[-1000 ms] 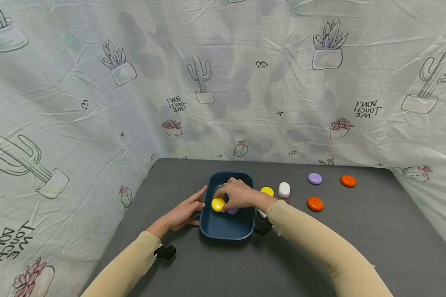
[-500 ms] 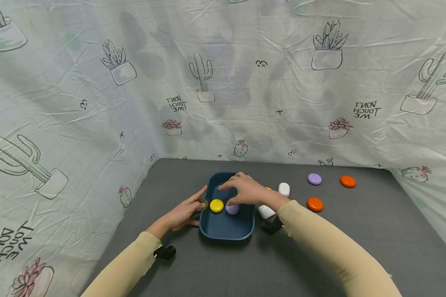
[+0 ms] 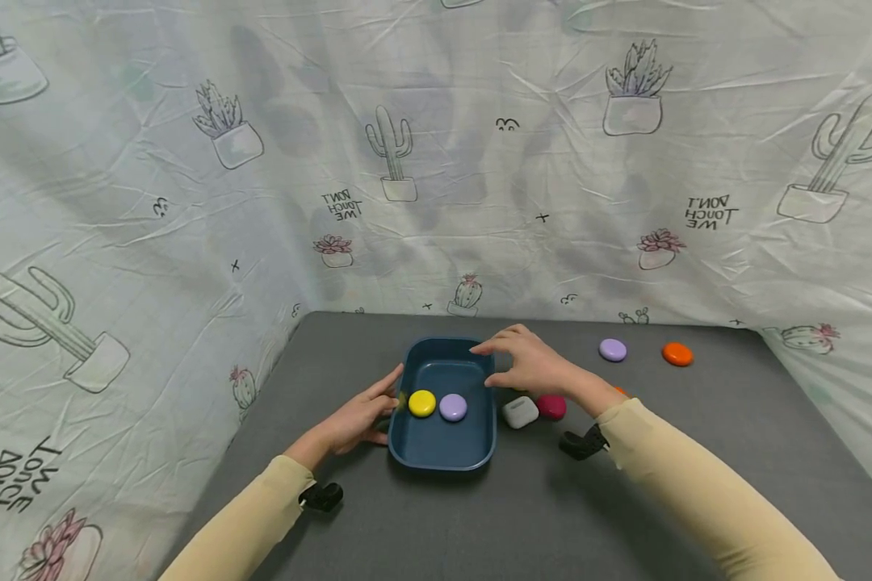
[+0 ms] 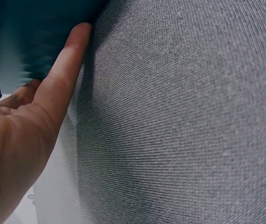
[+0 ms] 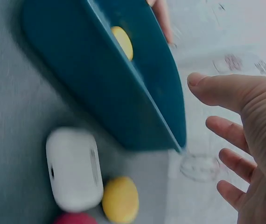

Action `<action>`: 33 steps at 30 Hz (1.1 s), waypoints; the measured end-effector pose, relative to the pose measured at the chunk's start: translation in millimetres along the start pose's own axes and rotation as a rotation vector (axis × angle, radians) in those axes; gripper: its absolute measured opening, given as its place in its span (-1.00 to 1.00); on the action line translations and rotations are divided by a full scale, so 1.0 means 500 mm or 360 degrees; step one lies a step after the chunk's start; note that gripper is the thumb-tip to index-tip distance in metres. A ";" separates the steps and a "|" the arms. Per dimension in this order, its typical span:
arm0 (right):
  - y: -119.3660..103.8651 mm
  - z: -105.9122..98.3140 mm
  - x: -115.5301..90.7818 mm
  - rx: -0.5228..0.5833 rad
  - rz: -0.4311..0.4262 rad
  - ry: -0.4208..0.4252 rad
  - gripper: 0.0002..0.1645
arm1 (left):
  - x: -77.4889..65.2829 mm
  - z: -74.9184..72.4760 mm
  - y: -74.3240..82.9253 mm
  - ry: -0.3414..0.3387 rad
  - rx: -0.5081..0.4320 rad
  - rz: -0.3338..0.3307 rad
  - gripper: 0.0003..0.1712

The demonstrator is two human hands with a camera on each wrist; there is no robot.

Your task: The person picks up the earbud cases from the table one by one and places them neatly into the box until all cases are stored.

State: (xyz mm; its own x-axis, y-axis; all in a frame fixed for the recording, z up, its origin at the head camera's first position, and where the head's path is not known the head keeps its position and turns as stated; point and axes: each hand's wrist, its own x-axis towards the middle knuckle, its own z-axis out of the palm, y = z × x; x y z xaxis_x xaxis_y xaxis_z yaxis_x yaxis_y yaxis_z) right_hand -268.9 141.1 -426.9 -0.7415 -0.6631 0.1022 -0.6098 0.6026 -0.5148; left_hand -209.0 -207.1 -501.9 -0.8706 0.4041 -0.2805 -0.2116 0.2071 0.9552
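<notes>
A dark blue rectangular box (image 3: 443, 464) stands on the grey table. Inside it lie a yellow rounded disc (image 3: 422, 403) and a lilac one (image 3: 453, 407), side by side. My left hand (image 3: 359, 417) touches the box's left wall from outside, fingers extended; the left wrist view shows its thumb (image 4: 60, 79) along the wall's lower edge. Over the box's right rim hovers my right hand (image 3: 530, 363), thumb and fingers spread, holding nothing. Below it sit a white earbud case (image 3: 521, 412), a crimson disc (image 3: 551, 407) and another yellow disc (image 5: 120, 199), mostly hidden in the head view.
Farther right on the table lie a lilac disc (image 3: 613, 349) and an orange disc (image 3: 677, 354). Another orange disc (image 3: 620, 391) is largely covered by the right forearm. A white cloth (image 3: 436, 161) printed with cacti hangs behind and to the left.
My right hand has let go of the yellow disc inside the box, then lifted away to the right, past the rim. The left hand has stayed at the box's side.
</notes>
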 end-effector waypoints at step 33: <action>0.235 -0.165 -0.209 -0.0005 0.0478 0.0571 -0.24 | 0.001 0.006 0.003 0.0039 0.0022 -0.0009 -0.24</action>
State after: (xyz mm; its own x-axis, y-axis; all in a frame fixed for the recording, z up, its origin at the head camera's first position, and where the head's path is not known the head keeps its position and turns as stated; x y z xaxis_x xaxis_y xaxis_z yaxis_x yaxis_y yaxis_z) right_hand -286.3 317.7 -427.8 -0.9349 -0.2640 0.2372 -0.3538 0.7460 -0.5642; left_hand -208.7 -203.9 -500.9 -0.8801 0.3809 -0.2833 -0.2105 0.2216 0.9521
